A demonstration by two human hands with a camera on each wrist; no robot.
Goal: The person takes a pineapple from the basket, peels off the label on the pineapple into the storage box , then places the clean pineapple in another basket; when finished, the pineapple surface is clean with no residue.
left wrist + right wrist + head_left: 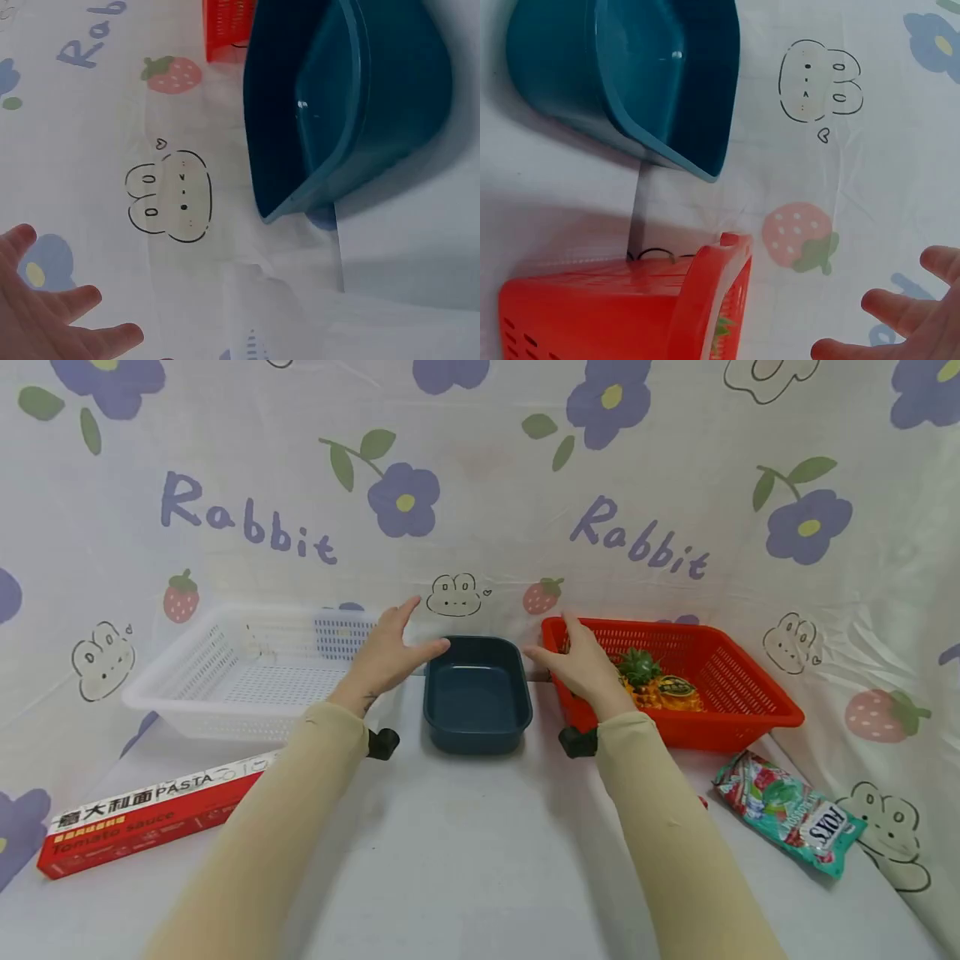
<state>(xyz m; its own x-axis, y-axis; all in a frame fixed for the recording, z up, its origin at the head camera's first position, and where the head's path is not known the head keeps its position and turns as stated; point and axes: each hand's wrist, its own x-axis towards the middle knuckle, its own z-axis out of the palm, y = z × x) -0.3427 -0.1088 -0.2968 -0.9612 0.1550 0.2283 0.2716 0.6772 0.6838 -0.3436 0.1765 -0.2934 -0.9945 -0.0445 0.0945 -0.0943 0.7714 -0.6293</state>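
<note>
Sitting outward of the left hand (384, 653), a white basket (225, 724) is having its inner end hidden by that hand in the head view. Outward of the right hand (581, 664), a red basket (697, 735) is holding partly hidden fruit-like items (640, 668) with a green leafy top. Outside the left sleeve (277, 827), a red pasta box (150, 818) is lying on the desk (465, 843); outside the right sleeve (675, 835), a teal FOX'S packet (791, 814) is lying. A printed cloth (480, 468) is hanging beyond both hands. Both hands are hovering, fingers spread. Between them and lower, a dark blue container (476, 742) is standing upright on the desk, open side up, apart from either hand.
</note>
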